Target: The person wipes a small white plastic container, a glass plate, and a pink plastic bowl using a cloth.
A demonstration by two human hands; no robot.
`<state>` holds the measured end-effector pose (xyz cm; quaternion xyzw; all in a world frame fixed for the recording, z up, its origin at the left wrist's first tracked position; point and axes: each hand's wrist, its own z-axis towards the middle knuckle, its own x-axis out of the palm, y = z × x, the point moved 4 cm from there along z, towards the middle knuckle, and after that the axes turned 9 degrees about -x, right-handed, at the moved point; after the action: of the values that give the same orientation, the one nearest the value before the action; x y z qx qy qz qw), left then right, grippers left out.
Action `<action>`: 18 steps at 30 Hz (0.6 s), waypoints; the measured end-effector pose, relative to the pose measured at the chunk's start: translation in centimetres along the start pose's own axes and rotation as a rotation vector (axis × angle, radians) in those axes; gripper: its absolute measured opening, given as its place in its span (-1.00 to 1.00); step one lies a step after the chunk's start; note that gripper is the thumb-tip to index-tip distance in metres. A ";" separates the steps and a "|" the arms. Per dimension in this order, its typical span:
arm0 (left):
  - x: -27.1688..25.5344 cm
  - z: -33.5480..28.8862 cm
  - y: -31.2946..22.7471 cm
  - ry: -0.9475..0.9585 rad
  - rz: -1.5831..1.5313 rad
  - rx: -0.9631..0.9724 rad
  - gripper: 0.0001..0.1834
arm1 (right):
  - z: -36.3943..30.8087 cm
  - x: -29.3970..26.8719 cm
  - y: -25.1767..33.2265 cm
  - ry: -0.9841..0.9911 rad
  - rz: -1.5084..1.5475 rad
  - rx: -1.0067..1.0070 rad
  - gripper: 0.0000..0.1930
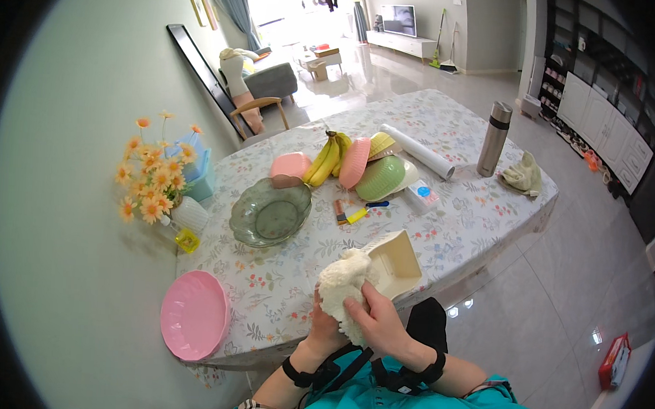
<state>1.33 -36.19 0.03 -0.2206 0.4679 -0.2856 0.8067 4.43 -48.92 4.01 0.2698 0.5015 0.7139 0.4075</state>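
Observation:
A fluffy white cloth [347, 283] is bunched between my two hands over the near edge of the table. My right hand [377, 322] is closed on its right side, thumb on top. From the lower left my left hand [324, 326] grips the cloth, its fingers partly hidden behind the fabric. Just beyond the cloth is a cream rectangular plastic container [398, 264], its inside facing up. Cloth covers its left part, so I cannot tell whether a hand touches it.
On the flowered tablecloth [264, 275] are a pink round tray [196, 316], a green glass bowl [271, 215], bananas [326, 160], pink and green baskets [381, 179], a scraper [356, 216], a white roll [418, 151], a steel flask [494, 139], a crumpled cloth [523, 176] and orange flowers [153, 173].

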 end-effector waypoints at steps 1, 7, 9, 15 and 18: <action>-0.4 0.2 -0.7 -0.017 0.086 0.078 -0.23 | -0.2 -0.1 0.0 0.065 -0.062 0.073 -0.72; -3.0 1.5 -2.1 -0.163 0.090 0.117 -0.28 | -0.5 -1.0 0.5 0.208 -0.187 -0.104 -0.79; -3.7 1.9 -2.6 -0.199 0.086 0.155 -0.26 | -0.5 -1.6 -0.2 0.276 -0.285 -0.144 -0.80; -4.1 1.3 -1.3 -0.114 0.230 0.191 -0.20 | -0.2 -2.8 -2.0 0.473 -0.469 -0.488 -0.80; -4.0 1.3 -1.7 -0.089 0.262 0.219 -0.19 | 0.5 -2.4 -2.4 0.534 -0.560 -0.601 -0.78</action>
<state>0.41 -34.65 4.21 -0.0812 0.4226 -0.2174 0.8761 6.85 -50.32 1.96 -0.1976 0.4136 0.7343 0.5007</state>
